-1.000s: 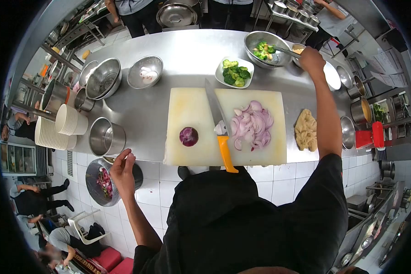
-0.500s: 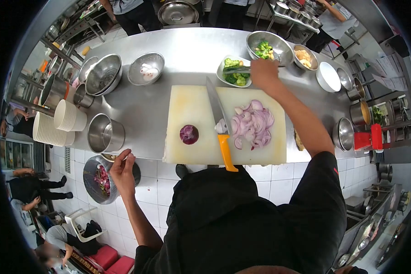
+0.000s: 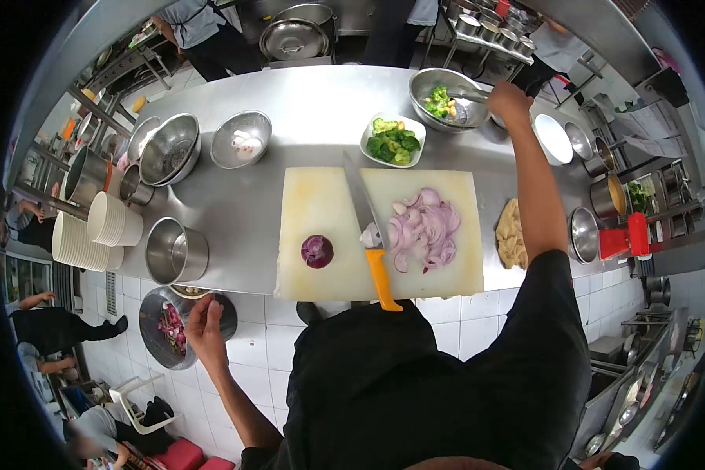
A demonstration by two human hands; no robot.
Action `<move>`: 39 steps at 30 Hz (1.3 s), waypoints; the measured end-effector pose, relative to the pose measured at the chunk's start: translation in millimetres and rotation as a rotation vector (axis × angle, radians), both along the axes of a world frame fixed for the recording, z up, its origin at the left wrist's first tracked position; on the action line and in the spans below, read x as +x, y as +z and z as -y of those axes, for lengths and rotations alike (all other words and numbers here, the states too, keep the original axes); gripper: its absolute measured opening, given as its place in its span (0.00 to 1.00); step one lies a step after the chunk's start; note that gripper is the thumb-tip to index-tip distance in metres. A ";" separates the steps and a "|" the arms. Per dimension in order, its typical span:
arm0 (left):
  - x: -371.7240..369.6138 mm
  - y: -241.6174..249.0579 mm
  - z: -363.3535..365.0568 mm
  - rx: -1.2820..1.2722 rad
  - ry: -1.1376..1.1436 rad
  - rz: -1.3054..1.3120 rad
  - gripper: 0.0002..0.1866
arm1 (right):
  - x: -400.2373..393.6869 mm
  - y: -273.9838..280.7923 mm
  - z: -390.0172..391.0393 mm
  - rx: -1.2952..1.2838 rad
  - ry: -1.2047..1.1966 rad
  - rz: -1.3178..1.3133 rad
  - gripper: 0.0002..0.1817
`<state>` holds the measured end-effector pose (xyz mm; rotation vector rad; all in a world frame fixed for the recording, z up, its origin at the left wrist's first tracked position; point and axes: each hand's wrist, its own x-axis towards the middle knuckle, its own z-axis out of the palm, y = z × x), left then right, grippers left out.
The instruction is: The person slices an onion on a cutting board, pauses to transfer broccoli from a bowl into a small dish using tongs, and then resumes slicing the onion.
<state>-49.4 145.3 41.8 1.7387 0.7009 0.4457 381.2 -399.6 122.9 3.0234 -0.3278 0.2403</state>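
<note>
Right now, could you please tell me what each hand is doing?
Left hand: loosely open, holds nothing, beside the bowl of scraps.
Right hand: closed on a utensil reaching into the steel bowl of broccoli.

one knife (image 3: 366,227), one cutting board (image 3: 321,196), two broccoli bowls (image 3: 392,142)

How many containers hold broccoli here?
2: a white dish just behind the cutting board, and a steel bowl farther right where the right hand reaches.

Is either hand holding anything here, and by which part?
Right hand grips a spoon by its handle end, over the steel bowl. Left hand looks empty.
</note>
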 end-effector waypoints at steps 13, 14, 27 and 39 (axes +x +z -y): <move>7.5 13.0 5.0 0.055 -0.015 -0.005 0.14 | 61.9 -74.4 -14.2 0.182 -0.195 -0.107 0.22; 5.9 12.9 4.9 0.056 -0.006 0.001 0.14 | 59.5 -78.2 -12.0 0.166 -0.186 -0.069 0.21; 35.3 16.6 10.6 0.048 -0.060 -0.034 0.14 | -45.8 -66.8 -3.4 0.358 0.285 0.274 0.19; 45.7 17.2 14.1 0.023 -0.101 -0.011 0.13 | -84.2 -142.5 -85.7 0.581 0.290 -0.069 0.22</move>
